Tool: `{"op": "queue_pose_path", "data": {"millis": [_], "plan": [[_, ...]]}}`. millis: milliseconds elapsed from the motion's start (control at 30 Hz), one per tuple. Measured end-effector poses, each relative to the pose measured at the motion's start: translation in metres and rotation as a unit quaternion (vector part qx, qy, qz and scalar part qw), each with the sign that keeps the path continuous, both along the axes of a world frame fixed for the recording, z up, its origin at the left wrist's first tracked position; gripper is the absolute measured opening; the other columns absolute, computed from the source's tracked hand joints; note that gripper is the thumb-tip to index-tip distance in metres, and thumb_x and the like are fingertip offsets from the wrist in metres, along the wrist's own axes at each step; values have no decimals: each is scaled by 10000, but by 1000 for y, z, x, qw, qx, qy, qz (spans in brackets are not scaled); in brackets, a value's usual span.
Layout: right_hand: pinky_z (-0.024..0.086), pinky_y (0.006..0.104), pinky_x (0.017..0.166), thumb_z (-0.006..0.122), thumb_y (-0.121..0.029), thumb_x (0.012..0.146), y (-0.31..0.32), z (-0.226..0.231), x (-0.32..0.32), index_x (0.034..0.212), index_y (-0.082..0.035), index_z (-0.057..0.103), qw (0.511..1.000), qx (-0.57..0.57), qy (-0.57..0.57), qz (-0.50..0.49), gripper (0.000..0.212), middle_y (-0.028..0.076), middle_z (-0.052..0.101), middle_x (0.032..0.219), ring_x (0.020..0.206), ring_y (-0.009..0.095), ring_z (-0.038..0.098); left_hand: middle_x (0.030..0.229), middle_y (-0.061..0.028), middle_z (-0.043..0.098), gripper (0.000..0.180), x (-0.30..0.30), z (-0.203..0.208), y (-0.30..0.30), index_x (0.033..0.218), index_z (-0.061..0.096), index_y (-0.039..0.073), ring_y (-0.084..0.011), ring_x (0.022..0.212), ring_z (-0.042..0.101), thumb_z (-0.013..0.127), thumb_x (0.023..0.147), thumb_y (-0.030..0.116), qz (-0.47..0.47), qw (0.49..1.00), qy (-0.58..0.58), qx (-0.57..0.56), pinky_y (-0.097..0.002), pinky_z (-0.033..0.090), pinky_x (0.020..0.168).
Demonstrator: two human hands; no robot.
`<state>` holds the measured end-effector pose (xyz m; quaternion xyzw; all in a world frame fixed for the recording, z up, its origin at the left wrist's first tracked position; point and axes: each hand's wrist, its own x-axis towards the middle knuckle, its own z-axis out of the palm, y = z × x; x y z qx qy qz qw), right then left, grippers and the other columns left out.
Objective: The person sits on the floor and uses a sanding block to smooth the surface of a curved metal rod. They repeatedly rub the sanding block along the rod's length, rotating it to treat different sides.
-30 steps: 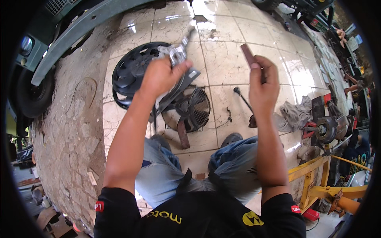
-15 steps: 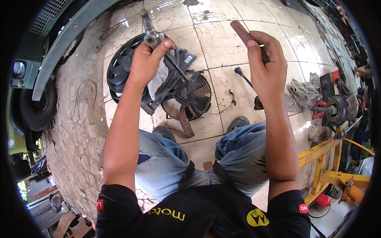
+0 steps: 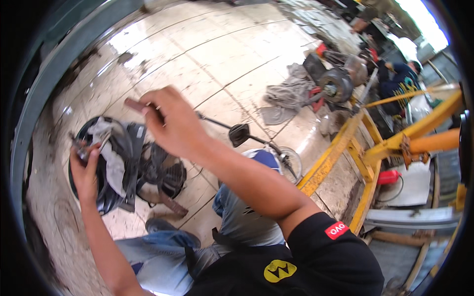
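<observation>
My left hand point(image 3: 85, 172) is raised over the floor, its fingers closed on a small grey metal part point(image 3: 80, 146). My right hand point(image 3: 174, 126) grips a short brown bar point(image 3: 135, 104) that sticks out to the left of my fist. Below both hands a black round fan assembly point(image 3: 157, 170) lies on the tiled floor, with a grey rag point(image 3: 112, 158) draped over its left side. I am crouched, and my knees in blue jeans point(image 3: 237, 217) show beneath my arms.
A thin metal rod with a black head point(image 3: 240, 133) lies on the tiles to the right of the fan. A yellow steel frame point(image 3: 366, 148) stands at right, with a red object point(image 3: 388, 177) beside it. Grey rags point(image 3: 291, 91) and machine parts point(image 3: 336, 85) lie farther back. Another person point(image 3: 401, 79) crouches at upper right.
The view has swung to the right, bringing the yellow frame into the picture. Both hands have dropped lower and to the left, still holding the metal part and the brown bar.
</observation>
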<state>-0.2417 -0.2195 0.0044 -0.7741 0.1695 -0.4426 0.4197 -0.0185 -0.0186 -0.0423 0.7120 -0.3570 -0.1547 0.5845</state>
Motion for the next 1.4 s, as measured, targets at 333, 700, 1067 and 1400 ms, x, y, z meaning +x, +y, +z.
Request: {"op": "queue_pose_path", "data": {"millis": [333, 700, 1067, 1400], "plan": [[496, 418, 798, 585, -58, 895, 7, -26, 1, 1141, 2, 571, 989, -16, 120, 83, 253, 181, 681, 1001, 932, 364, 594, 633, 65, 389, 411, 5, -6, 0, 685, 488, 139, -54, 607, 342, 660, 952, 400, 197, 972, 66, -109, -238, 291, 585], [524, 444, 678, 582, -110, 883, 25, -31, 7, 1012, 10, 640, 984, -5, 168, 57, 185, 176, 702, 808, 744, 350, 674, 705, 42, 453, 320, 12, -22, 21, 745, 519, 94, -70, 676, 375, 620, 985, 279, 155, 978, 6, -142, -242, 300, 635], [522, 475, 708, 566, -164, 888, 41, -56, 30, 961, 14, 637, 968, 52, 228, 87, 205, 227, 677, 778, 761, 399, 675, 850, 8, 478, 269, -3, 10, 38, 827, 499, 48, -104, 827, 416, 546, 1013, 236, 23, 995, -81, -47, -254, 339, 782], [522, 455, 773, 622, -119, 784, 47, -76, 35, 915, -11, 666, 966, -12, 244, 80, 175, 216, 673, 904, 873, 393, 649, 856, -11, 513, 234, -2, 20, 51, 987, 501, 76, -108, 827, 456, 495, 1049, 302, 32, 991, -95, -83, -254, 370, 784]]}}
